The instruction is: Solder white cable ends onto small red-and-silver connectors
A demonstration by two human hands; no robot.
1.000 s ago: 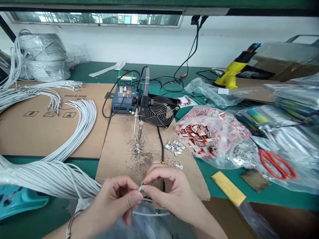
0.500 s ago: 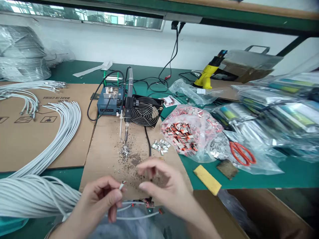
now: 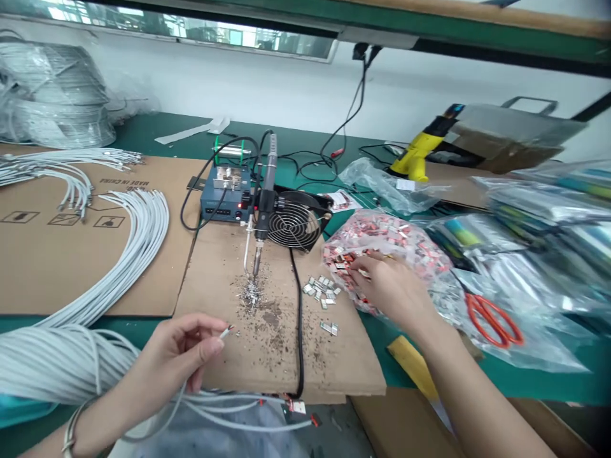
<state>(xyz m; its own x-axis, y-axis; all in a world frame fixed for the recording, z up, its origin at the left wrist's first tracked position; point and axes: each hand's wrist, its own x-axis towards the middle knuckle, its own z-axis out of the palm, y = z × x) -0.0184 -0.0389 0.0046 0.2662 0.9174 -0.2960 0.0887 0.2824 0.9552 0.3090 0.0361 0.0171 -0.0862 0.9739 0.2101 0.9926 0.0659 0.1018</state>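
My left hand, at the front left of the cardboard mat, pinches a grey cable near its stripped end, where small wire tips show. My right hand reaches into a clear plastic bag full of small orange-and-metal connectors. Its fingers are bent together among the connectors; whether one is between them I cannot make out. Several loose metal-and-green connectors lie left of the bag, and more small ones lie nearer to me. Cables with orange-tipped ends hang below the mat's front edge.
A soldering iron points down in its stand over solder scraps, beside a blue station and a fan. A black cord crosses the mat. Cable bundles lie left; red-handled scissors and a yellow sponge lie right.
My right hand has moved from near my left hand, forward and right, into the connector bag. Small connectors now lie on the mat's near right. My left hand still pinches the cable.
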